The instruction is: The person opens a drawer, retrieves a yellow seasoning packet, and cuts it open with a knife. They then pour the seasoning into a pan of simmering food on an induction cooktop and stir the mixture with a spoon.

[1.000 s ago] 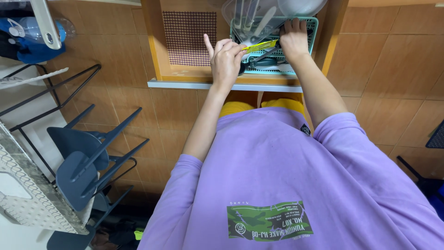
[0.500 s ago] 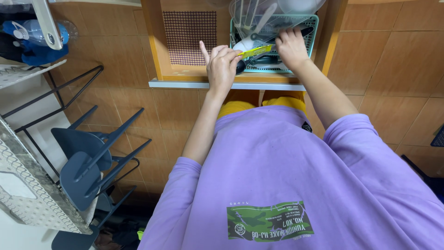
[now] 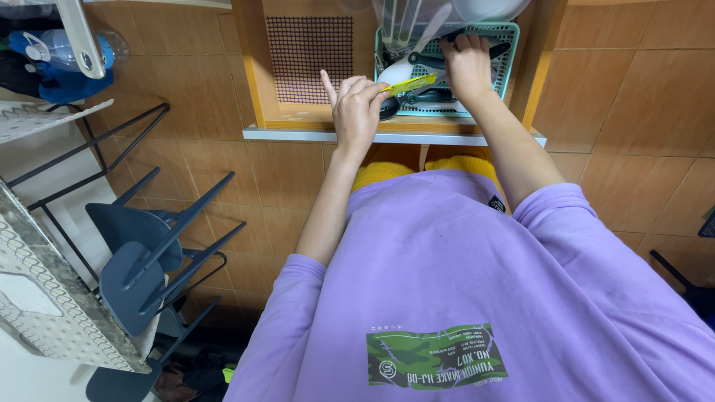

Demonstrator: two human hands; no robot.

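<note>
The left hand [image 3: 356,112] pinches one end of a thin yellow tool [image 3: 410,84] between thumb and curled fingers, with the forefinger sticking up free toward 11 o'clock. From that pinch the tool runs off toward 2 o'clock, so nearly all of its length lies outside the grip, slanting across the front of the teal basket [image 3: 506,45]. It is a flat, narrow strip, bright yellow, with small dark markings along it (too small to make out). Its far end points toward the right hand [image 3: 468,63], which lies at about 2 o'clock from the left hand. The right hand's fingers reach down into the basket among the dark utensils [image 3: 432,97]; whether they are closed on anything I cannot tell, since the fingertips are hidden among the things there. A white spoon [image 3: 397,72] sits just beside the yellow tool, at 11 o'clock from its middle.

The basket stands in a wooden drawer [image 3: 253,67], with a dark mesh mat [image 3: 309,56] at 9 o'clock from it. At 8 o'clock from the hands, dark blue chairs [image 3: 141,253] lean by a black metal rack [image 3: 89,149]. The person's purple shirt [image 3: 462,283] fills the lower frame.
</note>
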